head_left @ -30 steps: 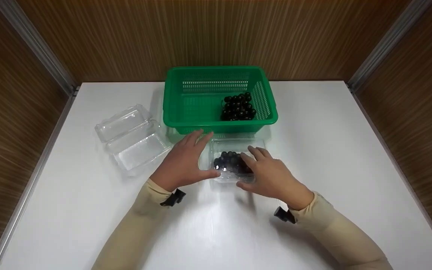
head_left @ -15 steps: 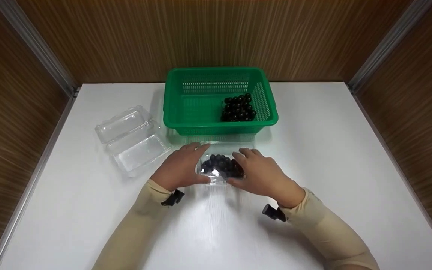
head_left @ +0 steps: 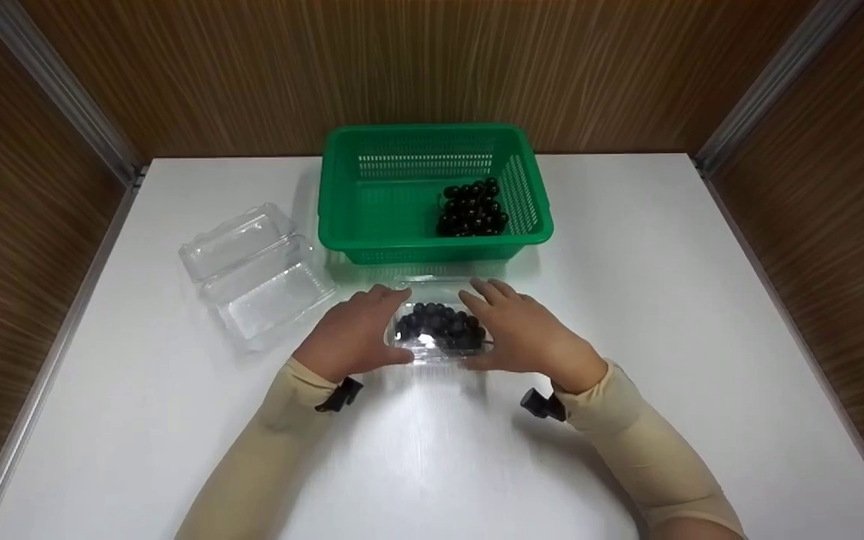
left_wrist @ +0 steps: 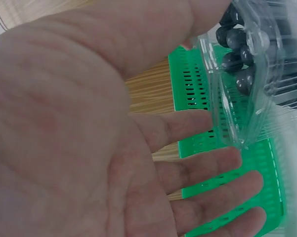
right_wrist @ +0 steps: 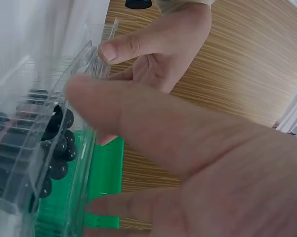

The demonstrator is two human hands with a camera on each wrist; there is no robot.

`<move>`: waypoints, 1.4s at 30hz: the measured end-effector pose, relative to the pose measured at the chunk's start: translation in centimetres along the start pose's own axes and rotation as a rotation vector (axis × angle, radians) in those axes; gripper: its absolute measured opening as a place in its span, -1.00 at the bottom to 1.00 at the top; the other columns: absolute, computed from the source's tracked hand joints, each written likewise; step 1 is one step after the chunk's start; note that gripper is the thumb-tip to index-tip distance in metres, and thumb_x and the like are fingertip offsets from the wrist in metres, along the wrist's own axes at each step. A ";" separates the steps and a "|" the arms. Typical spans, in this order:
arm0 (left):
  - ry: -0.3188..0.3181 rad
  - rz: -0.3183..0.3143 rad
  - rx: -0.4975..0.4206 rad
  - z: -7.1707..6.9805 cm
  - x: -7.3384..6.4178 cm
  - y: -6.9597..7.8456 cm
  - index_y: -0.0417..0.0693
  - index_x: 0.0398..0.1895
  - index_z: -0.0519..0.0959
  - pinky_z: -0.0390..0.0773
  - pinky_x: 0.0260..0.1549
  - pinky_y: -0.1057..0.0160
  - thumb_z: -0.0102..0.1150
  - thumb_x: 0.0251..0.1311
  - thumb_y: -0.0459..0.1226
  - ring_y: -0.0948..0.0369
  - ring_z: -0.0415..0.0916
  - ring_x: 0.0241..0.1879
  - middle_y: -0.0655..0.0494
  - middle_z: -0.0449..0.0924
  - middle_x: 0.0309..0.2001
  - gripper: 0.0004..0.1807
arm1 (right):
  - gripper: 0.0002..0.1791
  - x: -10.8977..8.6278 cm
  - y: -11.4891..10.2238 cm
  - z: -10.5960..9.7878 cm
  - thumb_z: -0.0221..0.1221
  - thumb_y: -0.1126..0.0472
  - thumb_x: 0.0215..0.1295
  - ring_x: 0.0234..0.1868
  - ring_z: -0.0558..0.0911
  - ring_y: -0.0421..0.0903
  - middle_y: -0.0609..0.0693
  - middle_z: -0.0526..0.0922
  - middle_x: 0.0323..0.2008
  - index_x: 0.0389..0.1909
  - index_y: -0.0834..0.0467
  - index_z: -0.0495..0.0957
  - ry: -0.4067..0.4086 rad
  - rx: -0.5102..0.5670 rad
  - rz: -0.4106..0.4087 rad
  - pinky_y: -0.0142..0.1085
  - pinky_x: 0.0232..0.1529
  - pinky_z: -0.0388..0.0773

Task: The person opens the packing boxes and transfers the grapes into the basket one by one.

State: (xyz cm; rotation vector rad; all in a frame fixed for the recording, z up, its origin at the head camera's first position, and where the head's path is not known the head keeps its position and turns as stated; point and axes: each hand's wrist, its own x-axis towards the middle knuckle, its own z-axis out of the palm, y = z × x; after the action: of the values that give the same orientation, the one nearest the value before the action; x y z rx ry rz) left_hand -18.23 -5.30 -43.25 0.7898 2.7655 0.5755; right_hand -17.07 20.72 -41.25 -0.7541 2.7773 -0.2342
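At the middle of the white table point(head_left: 417, 450), between your hands, was the clear rectangular plastic clamshell box point(head_left: 436, 355), with a cluster of round, dark, glossy fruit point(head_left: 436, 322) inside. You could not tell whether its lid was fully closed.

Your bare left hand point(head_left: 353, 330) touched its nine o'clock end, fingers extended and thumb at the near edge. Your bare right hand point(head_left: 533, 330) covered its three o'clock end, fingers nearly straight, thumb against the rim. Neither was curled round it.

Just beyond, at twelve o'clock, stood the green, slotted plastic basket point(head_left: 432, 245), limiting room on that side; a bunch of dark round fruit point(head_left: 472, 208) lay toward its four o'clock corner. Between nine and ten o'clock, a second clear plastic clamshell point(head_left: 271, 296) lay open, angled from eight to two. Brown wood-grain panels point(head_left: 432, 67) stood behind the table.

The box's long axis ran from nine to three.
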 end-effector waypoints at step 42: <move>-0.083 -0.056 -0.118 0.9 1.2 -1.8 0.15 0.71 -0.12 0.58 0.15 -0.15 0.56 -0.10 0.26 -0.18 0.24 0.48 -0.18 -0.03 0.62 0.40 | -0.01 0.5 1.2 0.3 0.52 -0.07 0.15 0.55 0.22 0.27 0.25 0.19 0.57 0.52 0.20 0.32 0.013 -0.085 -0.178 0.11 0.37 0.41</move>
State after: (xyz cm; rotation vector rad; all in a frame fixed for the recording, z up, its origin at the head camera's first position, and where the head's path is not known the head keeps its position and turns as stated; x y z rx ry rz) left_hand -19.78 -5.77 -44.87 0.6918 2.6419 0.6727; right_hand -17.92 21.46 -41.91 -1.0256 2.7486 -0.1544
